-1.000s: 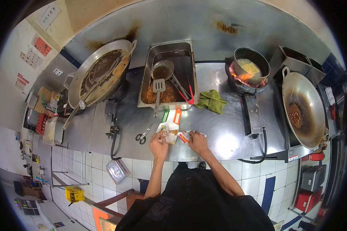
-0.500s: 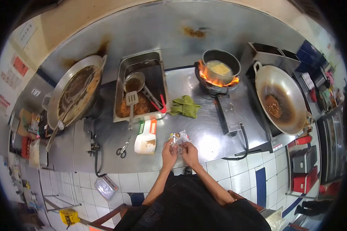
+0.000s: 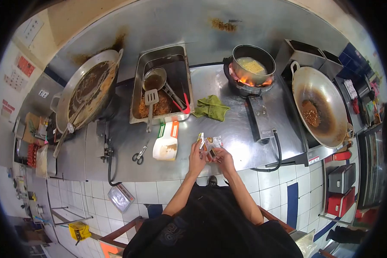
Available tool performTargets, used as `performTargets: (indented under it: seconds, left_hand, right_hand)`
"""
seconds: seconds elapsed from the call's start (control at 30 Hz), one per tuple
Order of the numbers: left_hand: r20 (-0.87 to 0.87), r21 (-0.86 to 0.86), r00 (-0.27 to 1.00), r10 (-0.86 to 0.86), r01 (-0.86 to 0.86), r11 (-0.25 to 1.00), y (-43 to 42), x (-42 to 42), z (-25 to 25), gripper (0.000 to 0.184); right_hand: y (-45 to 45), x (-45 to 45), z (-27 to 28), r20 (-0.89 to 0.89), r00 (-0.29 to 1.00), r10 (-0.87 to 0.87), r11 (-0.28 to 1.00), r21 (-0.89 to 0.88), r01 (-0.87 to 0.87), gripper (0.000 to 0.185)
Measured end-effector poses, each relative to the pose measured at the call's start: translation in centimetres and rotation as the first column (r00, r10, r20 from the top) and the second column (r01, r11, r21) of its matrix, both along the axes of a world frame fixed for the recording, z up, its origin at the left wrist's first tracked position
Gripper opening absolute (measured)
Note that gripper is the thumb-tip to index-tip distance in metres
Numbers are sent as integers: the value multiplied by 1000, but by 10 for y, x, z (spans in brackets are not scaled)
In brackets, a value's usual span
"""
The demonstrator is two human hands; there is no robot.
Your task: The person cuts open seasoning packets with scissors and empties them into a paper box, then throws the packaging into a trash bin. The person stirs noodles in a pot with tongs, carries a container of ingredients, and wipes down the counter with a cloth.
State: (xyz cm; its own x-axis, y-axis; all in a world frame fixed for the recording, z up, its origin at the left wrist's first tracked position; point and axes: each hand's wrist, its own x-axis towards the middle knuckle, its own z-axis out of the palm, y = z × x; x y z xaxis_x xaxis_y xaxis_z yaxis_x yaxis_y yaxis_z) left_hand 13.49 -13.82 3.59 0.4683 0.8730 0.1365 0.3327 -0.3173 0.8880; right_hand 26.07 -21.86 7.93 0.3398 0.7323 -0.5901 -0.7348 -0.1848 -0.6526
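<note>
Near the counter's front edge, my left hand (image 3: 197, 158) is closed on the left side of a crinkled plastic packet (image 3: 212, 143). Fingers of my right hand (image 3: 224, 159) pinch the packet's right side. Left of the hands lies a paper food tray (image 3: 166, 148) with green and orange patterned ends and a brown patch inside. Scissors (image 3: 139, 155) rest on the steel further left. A green cloth (image 3: 212, 108) lies behind the packet. Over flames at the back right, a pot (image 3: 254, 65) holds noodles in liquid.
A large wok (image 3: 88, 91) of dark oil stands at the left. A deep metal pan (image 3: 162, 84) holds a strainer, a slotted spatula (image 3: 151, 98) and red-tipped tongs. Another wok (image 3: 320, 107) with brown residue is at the right. A burner control box (image 3: 261, 121) and hose sit right of the hands.
Both hands have moved right, away from the paper tray, and now hold the packet between them. The packet has turned and shows more coloured print. The camera view has shifted.
</note>
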Motion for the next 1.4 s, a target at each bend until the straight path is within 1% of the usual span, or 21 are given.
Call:
performTargets:
  seconds: [0.17,0.2,0.23,0.27,0.33,0.37,0.43,0.53,0.57,0.6,0.67,0.8,0.87,0.9,0.97,1.07,1.2,1.27,1.3,1.37,1.4]
  left_hand:
    - [-46,64,998,-36,39,997,12,-12,10,60]
    - [-86,225,996,20,0,974,12,-14,16,56]
    - [-118,382,990,79,-28,924,13,-16,23,52]
    - [-119,387,990,80,-29,922,10,-21,30,52]
    - [-56,320,988,144,-118,940,-8,-37,41,31]
    - [-58,328,989,135,-109,938,-19,-41,43,31]
    - [-61,4,988,145,-145,989,-37,-43,41,15]
    - [-154,56,982,109,-102,993,-37,-27,23,11]
    - [-220,12,965,141,-141,990,-33,-19,18,11]
    - [-215,11,966,145,-146,989,-30,-10,17,11]
    - [-80,-95,965,250,-257,962,-22,6,18,15]
    - [-195,-86,966,171,-191,978,-9,10,4,23]
    - [-199,236,962,184,-135,962,-8,4,-11,28]
    - [-201,235,963,179,-130,963,-9,1,-3,28]
    - [-338,10,932,132,-137,991,-17,-5,29,31]
    - [-282,27,938,202,-202,979,-19,-16,33,33]
    - [-217,17,956,196,-197,980,-17,-20,50,31]
    - [236,-293,958,161,-87,952,-24,-10,81,25]
    - [234,-294,957,173,-100,950,-23,-7,86,25]
    - [208,-503,978,29,82,861,-19,-3,93,18]
    - [211,-498,977,41,71,864,-16,-4,90,18]
  right_hand:
    - [-15,31,14,-179,982,-55,984,157,83,34]
    - [-17,35,15,-230,972,-49,970,220,100,33]
    - [-18,36,38,-221,969,-106,970,192,150,33]
    - [-17,38,37,-223,969,-104,969,197,149,33]
    - [-26,54,28,-239,944,-227,941,197,276,36]
    - [-32,68,-9,-307,934,-182,929,257,265,37]
    - [-29,71,-23,-307,930,-201,934,225,276,39]
    - [-19,63,-21,-313,924,-221,939,189,288,40]
    - [-15,60,-15,-321,918,-235,933,191,305,41]
    - [-12,60,-19,-316,920,-231,934,192,300,41]
    - [-3,62,-30,-383,899,-215,928,206,310,42]
    - [1,52,-1,-421,882,-212,900,269,344,40]
    - [-3,53,-1,-453,869,-201,888,290,357,40]
    - [-4,49,10,-452,873,-184,895,290,339,41]
    - [-8,47,8,-454,875,-168,903,286,322,43]
    - [-13,43,-7,-479,869,-122,898,320,303,46]
    - [-13,32,6,-521,850,-85,910,307,279,51]
    - [-11,24,11,-541,840,-48,916,311,252,51]
    - [-9,19,19,-503,864,-1,910,358,210,48]
    - [-8,12,34,-461,885,61,902,406,149,44]
    - [-9,10,41,-262,960,103,948,318,-15,39]
